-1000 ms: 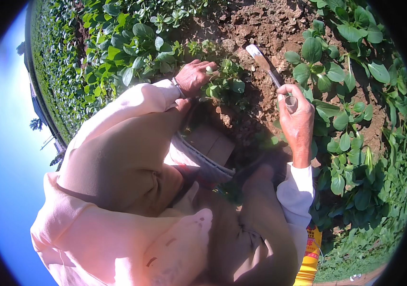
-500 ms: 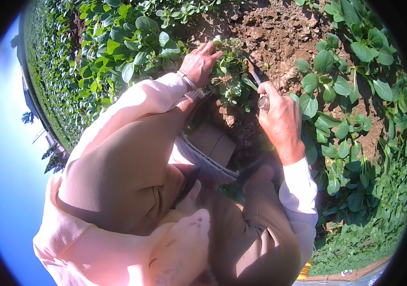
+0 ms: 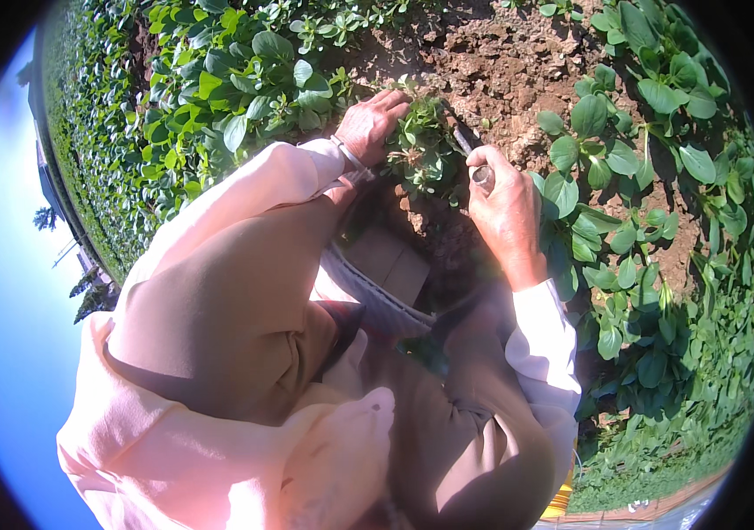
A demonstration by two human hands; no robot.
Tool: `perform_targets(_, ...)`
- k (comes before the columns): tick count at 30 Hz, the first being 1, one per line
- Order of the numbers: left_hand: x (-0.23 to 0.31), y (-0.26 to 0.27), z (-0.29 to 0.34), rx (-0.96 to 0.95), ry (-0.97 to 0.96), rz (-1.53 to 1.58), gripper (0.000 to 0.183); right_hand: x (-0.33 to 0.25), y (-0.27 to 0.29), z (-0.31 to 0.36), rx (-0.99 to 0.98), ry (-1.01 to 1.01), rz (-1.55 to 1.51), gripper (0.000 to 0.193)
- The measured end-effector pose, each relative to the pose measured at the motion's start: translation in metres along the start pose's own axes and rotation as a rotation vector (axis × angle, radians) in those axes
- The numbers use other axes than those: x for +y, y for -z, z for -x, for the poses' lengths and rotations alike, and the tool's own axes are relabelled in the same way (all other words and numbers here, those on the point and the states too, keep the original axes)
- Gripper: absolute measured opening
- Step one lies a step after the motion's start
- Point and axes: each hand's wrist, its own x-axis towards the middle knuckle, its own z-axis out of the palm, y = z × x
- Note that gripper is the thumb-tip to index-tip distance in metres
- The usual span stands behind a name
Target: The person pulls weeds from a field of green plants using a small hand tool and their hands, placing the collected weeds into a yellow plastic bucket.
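My left hand (image 3: 372,128), with a light band at its wrist, is at the left side of a low clump of leafy weeds (image 3: 419,137). Its fingers are bent and close together on the clump's stems; the fingertips are partly hidden by leaves. In my right hand (image 3: 509,216) is a short hand tool (image 3: 463,140) with a round-ended handle and a narrow dark metal shank. The fingers wrap round the handle. Its metal end points into the soil (image 3: 505,84) at the right edge of the clump, where leaves and dirt hide the tip.
Dense broad-leaved green plants (image 3: 253,84) grow on the left, and larger leafy plants (image 3: 593,155) stand in a row on the right. My bent knees (image 3: 218,309) frame the work spot. A yellow object (image 3: 559,499) shows at the lower right.
My right hand has shifted slightly left and up, bringing the tool closer to the clump. My left hand has stayed at the weeds, its fingers slightly lower.
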Motion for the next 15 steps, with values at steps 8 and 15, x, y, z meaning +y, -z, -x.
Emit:
perform_targets(8, 0.005, 0.001, 0.001, 0.002, -0.026, 0.073, 0.064, -0.006, -0.019, -0.01, -0.037, 0.056, 0.207, 0.024)
perform_targets(15, -0.019, 0.023, 0.033, -0.122, -0.223, -0.039, 0.054, -0.024, 0.016, -0.008, -0.067, -0.024, -0.002, 0.021)
